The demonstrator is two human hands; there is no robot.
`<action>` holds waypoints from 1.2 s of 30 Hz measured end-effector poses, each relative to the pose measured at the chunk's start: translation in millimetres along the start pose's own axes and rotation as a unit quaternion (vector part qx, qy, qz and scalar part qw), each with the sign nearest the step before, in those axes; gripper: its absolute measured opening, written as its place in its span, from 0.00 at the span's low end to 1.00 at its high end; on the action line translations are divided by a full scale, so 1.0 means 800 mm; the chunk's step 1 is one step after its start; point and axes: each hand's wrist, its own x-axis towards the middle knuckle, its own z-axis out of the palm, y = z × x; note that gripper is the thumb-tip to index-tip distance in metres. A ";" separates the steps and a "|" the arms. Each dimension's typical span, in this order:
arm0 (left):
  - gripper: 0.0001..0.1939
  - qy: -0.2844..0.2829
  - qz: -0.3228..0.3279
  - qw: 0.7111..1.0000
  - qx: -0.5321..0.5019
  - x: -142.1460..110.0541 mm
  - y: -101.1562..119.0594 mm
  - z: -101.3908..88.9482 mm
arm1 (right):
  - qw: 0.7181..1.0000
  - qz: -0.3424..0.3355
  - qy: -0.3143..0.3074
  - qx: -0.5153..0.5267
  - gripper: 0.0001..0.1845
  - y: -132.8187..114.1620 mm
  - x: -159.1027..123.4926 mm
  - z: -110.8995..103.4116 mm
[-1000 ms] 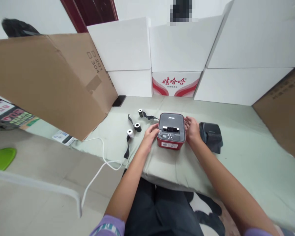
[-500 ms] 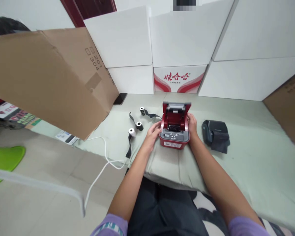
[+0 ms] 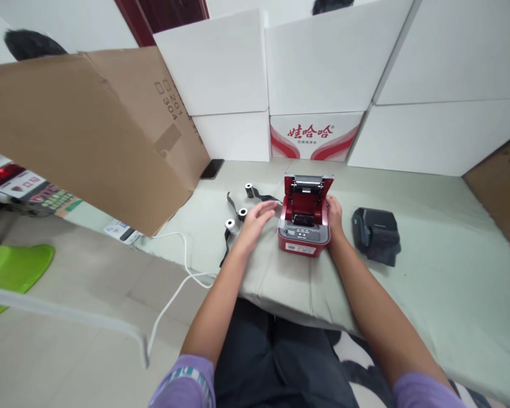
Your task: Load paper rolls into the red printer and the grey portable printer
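Note:
A red and grey receipt printer [image 3: 304, 233] stands upright on the pale green cloth, its lid [image 3: 308, 184] raised and its paper bay showing. My right hand [image 3: 335, 215] grips the printer's right side, with some fingertips hidden behind it. Just left of the printer, my left hand [image 3: 255, 225] hovers with fingers stretched out and nothing in them. Near that hand are small paper rolls: one at the back [image 3: 249, 190], a dark one [image 3: 242, 213] partly covered by the hand, and a white one [image 3: 231, 226]. Dark strips trail from the rolls.
To the right lies a black device [image 3: 374, 233] with a dark strip over its front. White boxes [image 3: 314, 71] are stacked along the back. A large cardboard sheet [image 3: 110, 130] leans at the left, beside a phone [image 3: 213, 169]. A white cable [image 3: 185, 255] hangs over the table edge.
My left hand has let go of the printer's left side and moved a little left, fingers stretching out. My right hand stays on the printer. The view has shifted slightly.

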 end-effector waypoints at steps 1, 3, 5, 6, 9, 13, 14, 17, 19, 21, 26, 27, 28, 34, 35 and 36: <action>0.19 0.019 0.021 0.999 0.025 0.010 0.006 -0.010 | 1.000 0.003 -0.001 0.005 0.16 0.000 0.000 0.000; 0.19 0.070 0.067 0.989 0.111 0.034 0.018 -0.032 | 1.000 0.008 -0.003 0.006 0.16 -0.001 0.000 0.001; 0.19 0.115 0.094 0.952 0.269 0.057 0.030 -0.054 | 1.000 0.010 -0.004 -0.001 0.16 -0.003 -0.001 0.001; 0.18 0.123 0.086 0.929 0.339 0.066 0.036 -0.063 | 1.000 0.010 -0.004 -0.005 0.16 -0.004 -0.001 0.002; 0.17 0.115 0.062 0.883 0.450 0.079 0.051 -0.074 | 1.000 0.012 0.001 -0.007 0.14 -0.007 -0.003 0.003; 0.16 0.055 0.100 0.913 0.391 0.063 0.061 -0.049 | 1.000 0.016 0.003 0.001 0.11 -0.009 -0.005 0.004; 0.16 0.012 0.108 0.928 0.356 0.058 0.063 -0.037 | 1.000 0.019 0.003 0.000 0.11 -0.009 -0.005 0.004; 0.11 -0.146 0.128 0.931 0.309 0.055 0.064 0.006 | 1.000 0.030 0.007 -0.001 0.11 -0.010 -0.006 0.006; 0.09 -0.217 0.144 0.905 0.337 0.064 0.064 0.035 | 0.999 0.034 0.010 0.001 0.12 -0.011 -0.006 0.006; 0.10 -0.261 0.142 0.881 0.367 0.078 0.064 0.058 | 0.999 0.031 0.010 0.004 0.13 -0.011 -0.005 0.006; 0.10 -0.303 0.088 0.861 0.398 0.097 0.065 0.082 | 1.000 0.026 0.005 0.004 0.15 -0.009 0.000 0.005; 0.10 -0.314 0.085 0.849 0.417 0.097 0.065 0.083 | 1.000 0.029 0.007 0.003 0.16 -0.009 0.000 0.005; 0.09 -0.325 0.088 0.834 0.438 0.097 0.064 0.084 | 0.999 0.032 0.010 0.003 0.16 -0.008 0.001 0.005; 0.10 -0.296 0.143 0.834 0.444 0.091 0.059 0.086 | 0.999 0.039 0.010 0.012 0.16 -0.005 0.005 0.005; 0.09 -0.289 0.156 0.840 0.432 0.089 0.062 0.084 | 0.999 0.037 0.011 0.010 0.15 -0.005 0.005 0.004; 0.08 -0.288 0.167 0.845 0.418 0.086 0.067 0.079 | 0.999 0.035 0.010 0.009 0.15 -0.005 0.005 0.004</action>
